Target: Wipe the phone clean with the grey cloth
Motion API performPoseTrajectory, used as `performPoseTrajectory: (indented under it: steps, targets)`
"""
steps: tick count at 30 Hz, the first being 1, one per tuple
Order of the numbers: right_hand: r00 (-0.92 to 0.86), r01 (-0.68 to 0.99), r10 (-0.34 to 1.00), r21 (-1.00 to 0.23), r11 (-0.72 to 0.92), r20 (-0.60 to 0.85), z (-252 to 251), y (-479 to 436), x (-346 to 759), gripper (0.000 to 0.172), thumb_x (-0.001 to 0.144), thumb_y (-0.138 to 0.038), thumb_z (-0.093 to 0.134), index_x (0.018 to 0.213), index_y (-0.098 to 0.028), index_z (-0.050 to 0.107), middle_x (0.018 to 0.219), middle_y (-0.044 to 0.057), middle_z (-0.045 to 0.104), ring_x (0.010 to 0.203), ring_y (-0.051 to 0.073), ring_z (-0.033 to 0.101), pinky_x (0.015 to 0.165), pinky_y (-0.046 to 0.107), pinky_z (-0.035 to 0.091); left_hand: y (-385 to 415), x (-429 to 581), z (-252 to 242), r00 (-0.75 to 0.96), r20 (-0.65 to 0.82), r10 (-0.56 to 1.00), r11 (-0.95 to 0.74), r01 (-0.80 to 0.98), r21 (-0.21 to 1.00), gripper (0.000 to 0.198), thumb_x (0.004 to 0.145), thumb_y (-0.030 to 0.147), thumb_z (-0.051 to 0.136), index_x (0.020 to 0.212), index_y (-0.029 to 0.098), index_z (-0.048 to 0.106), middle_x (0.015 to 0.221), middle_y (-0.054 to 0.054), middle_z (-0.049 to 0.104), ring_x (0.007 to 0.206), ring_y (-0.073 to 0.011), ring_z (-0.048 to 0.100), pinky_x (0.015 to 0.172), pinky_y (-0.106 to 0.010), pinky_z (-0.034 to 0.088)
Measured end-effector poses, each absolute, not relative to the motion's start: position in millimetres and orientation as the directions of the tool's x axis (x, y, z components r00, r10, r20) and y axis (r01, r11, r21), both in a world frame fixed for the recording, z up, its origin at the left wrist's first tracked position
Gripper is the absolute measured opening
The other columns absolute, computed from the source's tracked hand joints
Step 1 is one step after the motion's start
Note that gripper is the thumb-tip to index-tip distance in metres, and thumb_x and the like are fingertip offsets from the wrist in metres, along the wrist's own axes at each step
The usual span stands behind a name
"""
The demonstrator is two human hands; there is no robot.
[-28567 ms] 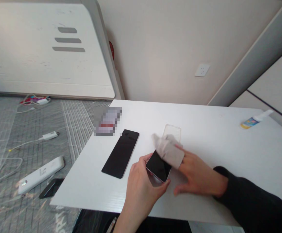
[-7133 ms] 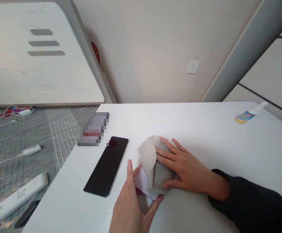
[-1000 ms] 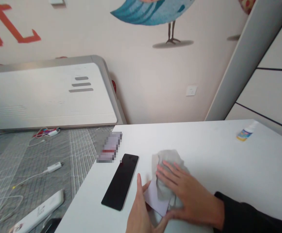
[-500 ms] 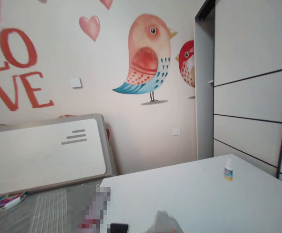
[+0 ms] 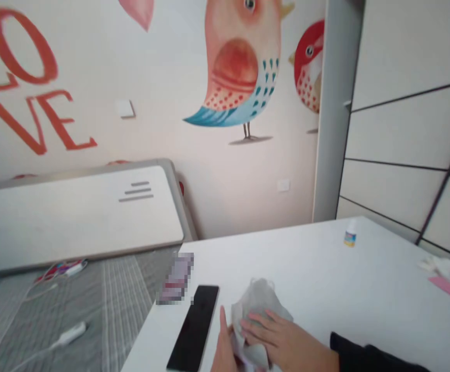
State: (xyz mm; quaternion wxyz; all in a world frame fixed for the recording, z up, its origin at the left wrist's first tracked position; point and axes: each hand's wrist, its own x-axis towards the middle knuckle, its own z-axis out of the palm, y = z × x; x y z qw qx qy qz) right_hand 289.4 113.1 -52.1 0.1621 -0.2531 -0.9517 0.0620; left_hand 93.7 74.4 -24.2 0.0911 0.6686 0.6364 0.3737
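Note:
A crumpled light-grey piece, a thin cloth or bag [image 5: 261, 297], is at the near part of the white table, between my hands. My right hand [image 5: 275, 336] lies flat across its top, fingers stretched and slightly apart. At its left side my left hand [image 5: 225, 349] cups it, with one digit pointing up; the rest of that hand is hidden under the grey piece or cut off by the lower edge. What the grey piece may contain cannot be seen. Just left of my left hand lies a black phone-like slab [image 5: 196, 328].
A pixelated flat object [image 5: 176, 279] lies at the left edge of the white table [image 5: 306, 268]. A small white bottle [image 5: 350, 236] with a blue and yellow label stands far right. Tissues [image 5: 444, 266] and a pink piece [image 5: 447, 287] lie rightward. Left is a grey-covered bed [image 5: 93, 299] with a white cable.
The camera has tilted down, so scene items sit higher in view. Both my hands and the whole black slab now show, where only the tip of the grey piece and the slab's end showed before.

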Motion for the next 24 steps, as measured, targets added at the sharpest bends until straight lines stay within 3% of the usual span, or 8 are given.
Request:
performPoseTrajectory:
  steps: [3,5,7,10,13,15,19,24]
  targets:
    - [-0.827,0.457,0.523,-0.298,0.838,0.204,-26,95,302,0.074,0.102,-0.068,0.047,0.159,-0.02,0.044,0.161,0.011,0.044,0.149,0.031,0.044,0.126,0.056,0.034,45,86,-34,0.005,0.27,0.963,-0.192,0.716,0.671,0.094,0.089,0.041,0.076,0.162,0.02,0.022,0.143,-0.018,0.061,0.125,-0.0302,0.065,0.102,-0.046,0.055]
    - [-0.752,0.54,0.633,-0.379,0.751,0.184,-21,106,302,0.086,0.103,-0.07,0.039,0.158,-0.003,0.04,0.164,0.025,0.033,0.155,0.042,0.031,0.125,0.071,0.017,41,84,-40,0.009,0.191,0.982,-0.141,0.71,0.69,0.118,0.082,0.041,0.083,0.165,0.02,0.002,0.145,-0.018,0.06,0.129,-0.031,0.064,0.103,-0.044,0.055]
    - [-0.762,0.525,0.629,-0.423,0.739,0.152,-24,114,299,0.095,0.096,-0.076,0.051,0.158,-0.005,0.041,0.164,0.024,0.034,0.158,0.04,0.022,0.129,0.066,0.009,42,83,-43,0.009,0.15,0.989,-0.112,0.707,0.698,0.118,0.084,0.038,0.081,0.166,0.022,-0.004,0.15,-0.019,0.056,0.133,-0.0319,0.061,0.106,-0.046,0.053]
    - [-0.883,0.351,0.446,-0.423,0.835,0.147,-28,116,298,0.095,0.094,-0.077,0.054,0.162,-0.013,0.036,0.167,0.014,0.035,0.157,0.029,0.028,0.132,0.05,0.013,42,84,-43,0.008,0.146,0.989,-0.109,0.704,0.702,0.11,0.089,0.032,0.074,0.166,0.024,-0.005,0.157,-0.021,0.049,0.139,-0.0322,0.057,0.108,-0.047,0.051]
    - [-0.821,0.471,0.549,-0.356,0.807,0.159,-25,120,303,0.086,0.099,-0.073,0.049,0.163,-0.016,0.034,0.168,0.012,0.034,0.156,0.03,0.031,0.132,0.052,0.015,40,84,-42,-0.016,0.161,0.987,-0.101,0.713,0.694,0.117,0.086,0.041,0.079,0.166,0.026,-0.004,0.154,-0.02,0.053,0.138,-0.0346,0.058,0.107,-0.049,0.053]
    - [-0.796,0.51,0.583,-0.341,0.79,0.16,-22,121,304,0.092,0.096,-0.075,0.051,0.163,-0.013,0.034,0.168,0.014,0.031,0.157,0.033,0.027,0.132,0.054,0.012,38,83,-42,-0.034,0.152,0.988,-0.082,0.717,0.692,0.123,0.082,0.043,0.083,0.166,0.027,-0.004,0.15,-0.019,0.058,0.135,-0.0357,0.06,0.104,-0.05,0.055]
    - [-0.917,0.292,0.382,-0.457,0.84,0.116,-16,117,299,0.097,0.094,-0.08,0.05,0.163,-0.015,0.033,0.169,0.009,0.033,0.158,0.025,0.027,0.134,0.044,0.007,37,81,-44,-0.011,0.125,0.992,-0.079,0.718,0.692,0.11,0.088,0.028,0.072,0.166,0.028,-0.005,0.159,-0.02,0.049,0.136,-0.0341,0.06,0.103,-0.048,0.057]
    - [-0.794,0.499,0.595,-0.424,0.756,0.126,-16,123,299,0.097,0.094,-0.077,0.053,0.165,-0.016,0.029,0.168,0.013,0.032,0.158,0.03,0.026,0.133,0.05,0.007,38,81,-46,-0.044,0.127,0.991,-0.057,0.716,0.696,0.122,0.082,0.038,0.082,0.166,0.027,-0.005,0.149,-0.018,0.06,0.132,-0.036,0.063,0.102,-0.052,0.058]
